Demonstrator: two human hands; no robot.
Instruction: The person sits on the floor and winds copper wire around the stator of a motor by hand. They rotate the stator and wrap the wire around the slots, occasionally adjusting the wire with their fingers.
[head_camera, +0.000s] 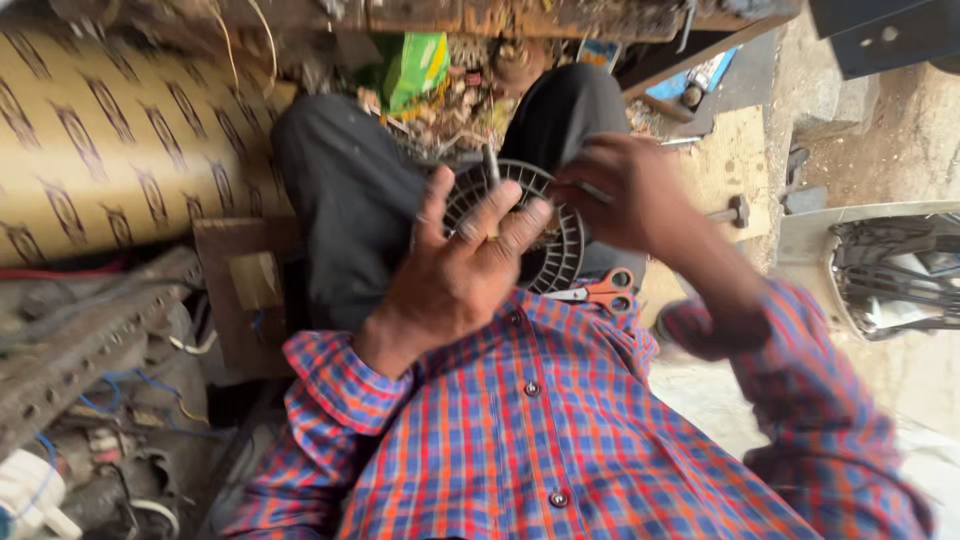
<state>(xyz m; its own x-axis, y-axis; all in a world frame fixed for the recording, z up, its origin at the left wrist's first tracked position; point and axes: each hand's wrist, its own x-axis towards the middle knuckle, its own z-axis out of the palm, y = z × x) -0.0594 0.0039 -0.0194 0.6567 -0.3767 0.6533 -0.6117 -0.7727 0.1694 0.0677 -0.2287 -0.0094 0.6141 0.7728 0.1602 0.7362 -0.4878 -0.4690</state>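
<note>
A round black slotted motor part (545, 235) with a metal shaft (491, 163) rests on my lap between my dark-trousered knees. My left hand (460, 265) lies over its near left side with fingers spread, touching it. My right hand (622, 192) is curled at its right edge, pinching what looks like a thin metal tool; blur hides the detail. Orange-handled scissors (605, 292) lie just below the part, against my checked shirt.
A large patterned cardboard roll (110, 150) lies at the left. Wires and old motor parts (100, 430) pile at lower left. A hammer (735, 211) rests on a board at right, beside a metal fan guard (890, 280). Clutter and a green packet (415, 68) lie ahead.
</note>
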